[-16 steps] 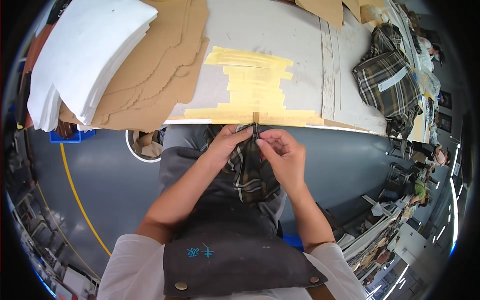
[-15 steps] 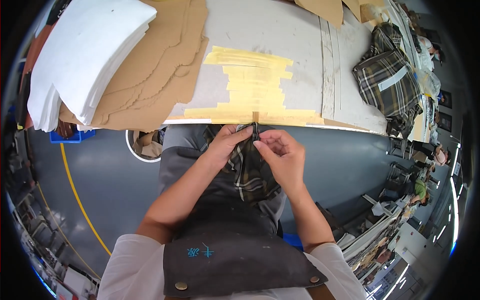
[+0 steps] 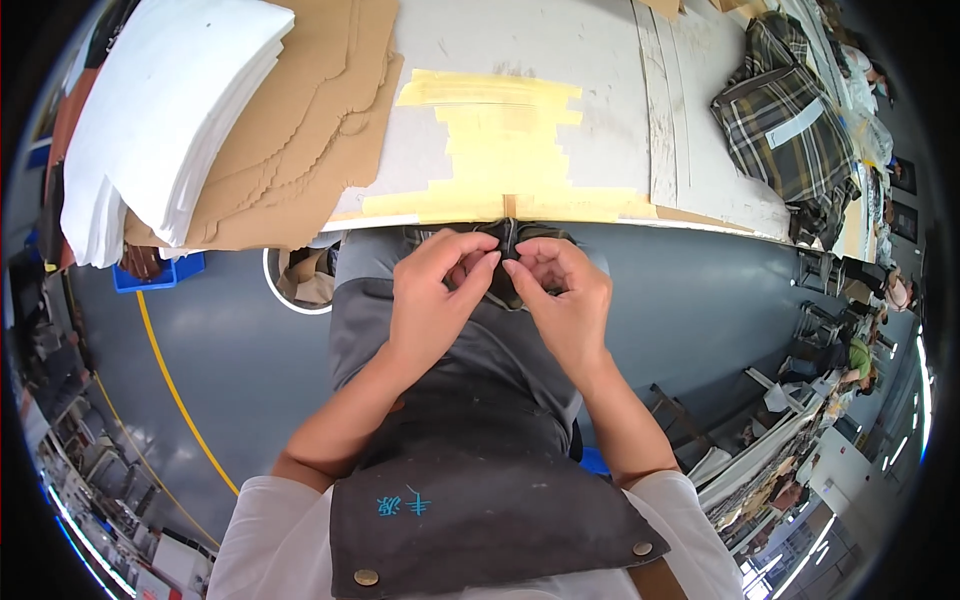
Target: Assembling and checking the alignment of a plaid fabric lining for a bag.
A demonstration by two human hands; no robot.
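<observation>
At the front edge of the table, a dark plaid cloth piece (image 3: pixel 505 291) hangs down over my lap. My left hand (image 3: pixel 440 285) pinches it from the left, thumb and fingertips pressed together. From the other side my right hand (image 3: pixel 562 290) grips the same cloth, its thumb close to the left fingertips. A dark folded strip with a light line runs upward between the two hands to the table edge. Just above it, a small brown strip (image 3: pixel 510 206) lies on yellow tape (image 3: pixel 508 140) stuck to the tabletop. Most of the cloth is hidden behind my hands.
Stacked white sheets (image 3: pixel 165 110) and torn brown paper (image 3: pixel 300 130) cover the table's left. A folded plaid bundle (image 3: pixel 785 135) with a pale label lies at the right. Below the table stand a blue crate (image 3: pixel 160 272) and a round bin (image 3: pixel 300 280). People work at far right.
Both hands have shifted their hold on the cloth, and the left thumb now points up toward the right one. Less cloth shows below the hands. The view has tilted slightly.
</observation>
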